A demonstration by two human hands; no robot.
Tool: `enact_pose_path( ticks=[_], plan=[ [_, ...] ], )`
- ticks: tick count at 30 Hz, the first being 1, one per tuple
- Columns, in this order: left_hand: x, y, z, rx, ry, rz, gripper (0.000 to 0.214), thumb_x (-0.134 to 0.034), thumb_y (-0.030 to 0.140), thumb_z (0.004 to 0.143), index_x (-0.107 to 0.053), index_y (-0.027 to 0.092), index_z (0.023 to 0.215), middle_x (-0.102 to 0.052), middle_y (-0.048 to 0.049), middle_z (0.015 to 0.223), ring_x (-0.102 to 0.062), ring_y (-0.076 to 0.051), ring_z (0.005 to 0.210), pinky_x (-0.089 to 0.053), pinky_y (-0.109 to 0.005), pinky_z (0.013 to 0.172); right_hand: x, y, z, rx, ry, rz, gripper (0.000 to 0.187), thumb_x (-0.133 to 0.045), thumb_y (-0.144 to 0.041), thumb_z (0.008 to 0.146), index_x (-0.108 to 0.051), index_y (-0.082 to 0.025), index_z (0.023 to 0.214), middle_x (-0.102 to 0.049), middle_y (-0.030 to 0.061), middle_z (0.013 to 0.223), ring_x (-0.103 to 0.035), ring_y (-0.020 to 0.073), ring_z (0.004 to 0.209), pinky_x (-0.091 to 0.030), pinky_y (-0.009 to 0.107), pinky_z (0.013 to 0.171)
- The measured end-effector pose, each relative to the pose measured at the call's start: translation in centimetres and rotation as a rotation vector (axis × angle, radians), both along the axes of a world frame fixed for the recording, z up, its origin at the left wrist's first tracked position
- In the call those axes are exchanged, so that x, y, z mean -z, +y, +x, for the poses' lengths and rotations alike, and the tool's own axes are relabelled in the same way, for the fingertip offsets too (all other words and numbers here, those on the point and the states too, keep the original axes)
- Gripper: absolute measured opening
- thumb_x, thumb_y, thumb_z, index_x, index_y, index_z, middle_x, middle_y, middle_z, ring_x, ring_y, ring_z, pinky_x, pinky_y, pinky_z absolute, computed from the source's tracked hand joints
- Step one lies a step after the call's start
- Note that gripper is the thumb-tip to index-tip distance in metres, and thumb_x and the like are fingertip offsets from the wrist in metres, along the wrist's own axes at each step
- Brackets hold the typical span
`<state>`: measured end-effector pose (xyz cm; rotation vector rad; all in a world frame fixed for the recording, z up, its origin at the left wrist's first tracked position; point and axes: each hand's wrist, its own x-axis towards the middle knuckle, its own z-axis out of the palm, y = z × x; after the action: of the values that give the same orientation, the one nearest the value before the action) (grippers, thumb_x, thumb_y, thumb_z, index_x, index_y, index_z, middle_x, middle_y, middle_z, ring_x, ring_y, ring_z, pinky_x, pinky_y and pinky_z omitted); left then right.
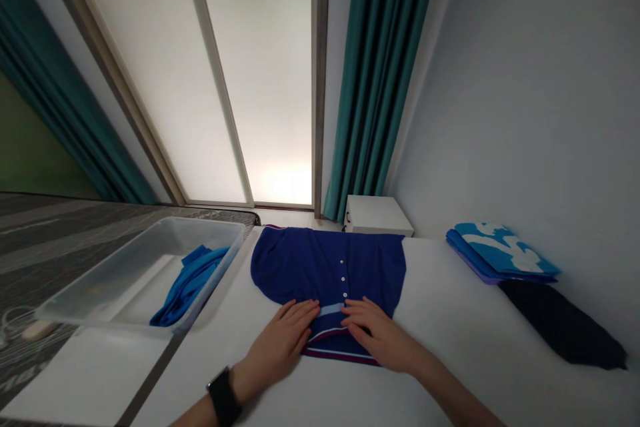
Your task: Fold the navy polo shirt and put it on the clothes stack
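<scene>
A dark blue polo shirt lies on the white table in front of me, its small white buttons running down the middle. Its collar, edged with white and dark red stripes, is at the side nearest me. My left hand rests flat on the shirt just left of the collar, fingers stretched out. On the other side of the button strip, my right hand presses on the cloth with its fingers extended. Between the hands a light blue band shows. A black watch is on my left wrist.
To the left stands a clear plastic bin with bright blue clothing inside. Folded blue garments and a black cloth lie at the right by the wall. Behind the table is a white cabinet.
</scene>
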<state>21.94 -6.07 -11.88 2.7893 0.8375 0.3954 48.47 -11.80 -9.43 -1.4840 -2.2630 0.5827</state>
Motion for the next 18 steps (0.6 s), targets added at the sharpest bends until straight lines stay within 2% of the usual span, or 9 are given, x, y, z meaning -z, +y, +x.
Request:
enact_pose_path(
  ticks=[2, 3, 6, 10, 12, 16, 18],
  plan=[
    [0.3, -0.2, 0.1, -0.011, 0.029, 0.04, 0.051, -0.04, 0.022, 0.099, -0.032, 0.025, 0.15, -0.042, -0.0058, 0.151, -0.041, -0.019, 0.138, -0.033, -0.044, 0.116, 0.0, 1.4, -0.7, 0.087, 0.037, 0.076, 0.039, -0.033, -0.022, 0.099, -0.067, -0.022, 0.118, -0.068, 0.0064, 0.122, -0.059, 0.0185, 0.119, -0.037, 0.045, 0.11],
    [0.3, -0.3, 0.1, -0.014, 0.048, 0.067, 0.053, -0.04, 0.024, 0.099, -0.03, 0.023, 0.151, -0.039, -0.0067, 0.153, -0.038, -0.02, 0.14, -0.032, -0.045, 0.116, 0.1, 2.0, -1.2, 0.121, 0.023, 0.13, 0.04, -0.032, -0.019, 0.098, -0.064, -0.019, 0.123, -0.066, 0.0083, 0.126, -0.057, 0.0184, 0.12, -0.039, 0.043, 0.11],
    [0.6, -0.6, 0.0, -0.032, 0.082, 0.163, 0.058, -0.04, 0.027, 0.099, -0.022, 0.018, 0.153, -0.03, -0.0096, 0.157, -0.029, -0.023, 0.144, -0.026, -0.047, 0.118, 1.1, 2.8, -2.9, 0.144, -0.134, 0.232, 0.047, -0.035, -0.019, 0.096, -0.048, -0.013, 0.14, -0.048, 0.0125, 0.146, -0.041, 0.0214, 0.136, -0.033, 0.043, 0.113],
    [0.7, -0.7, -0.4, -0.038, 0.102, 0.2, 0.061, -0.04, 0.031, 0.099, -0.02, 0.015, 0.154, -0.026, -0.0125, 0.158, -0.026, -0.026, 0.145, -0.023, -0.048, 0.119, 2.7, 2.1, -4.3, 0.095, -0.299, 0.209, 0.054, -0.033, -0.034, 0.1, -0.034, -0.014, 0.149, -0.032, 0.0097, 0.156, -0.024, 0.0227, 0.145, -0.022, 0.046, 0.118],
    [0.2, -0.5, -0.7, -0.026, 0.097, 0.155, 0.059, -0.042, 0.03, 0.097, -0.026, 0.016, 0.152, -0.031, -0.0121, 0.156, -0.03, -0.026, 0.144, -0.024, -0.049, 0.118, 3.0, 1.7, -4.3, 0.082, -0.327, 0.193, 0.055, -0.028, -0.038, 0.101, -0.03, -0.015, 0.151, -0.026, 0.0083, 0.159, -0.02, 0.0218, 0.147, -0.018, 0.045, 0.119],
    [-2.2, 0.7, -0.9, -0.057, -0.006, 0.043, 0.042, -0.04, 0.016, 0.094, -0.054, 0.021, 0.134, -0.061, -0.0074, 0.134, -0.053, -0.021, 0.127, -0.031, -0.049, 0.116, 2.9, 1.7, -4.1, 0.078, -0.346, 0.16, 0.055, -0.026, -0.039, 0.101, -0.03, -0.016, 0.151, -0.022, 0.0073, 0.16, -0.018, 0.0215, 0.147, -0.015, 0.045, 0.12],
    [-3.3, 1.4, -0.3, -0.099, -0.081, 0.041, 0.04, -0.038, 0.016, 0.095, -0.056, 0.02, 0.13, -0.063, -0.0083, 0.128, -0.056, -0.021, 0.122, -0.038, -0.045, 0.112, 2.8, 1.8, -4.2, 0.081, -0.352, 0.148, 0.056, -0.026, -0.04, 0.101, -0.03, -0.016, 0.152, -0.022, 0.0068, 0.159, -0.018, 0.022, 0.147, -0.014, 0.046, 0.12]
  ],
)
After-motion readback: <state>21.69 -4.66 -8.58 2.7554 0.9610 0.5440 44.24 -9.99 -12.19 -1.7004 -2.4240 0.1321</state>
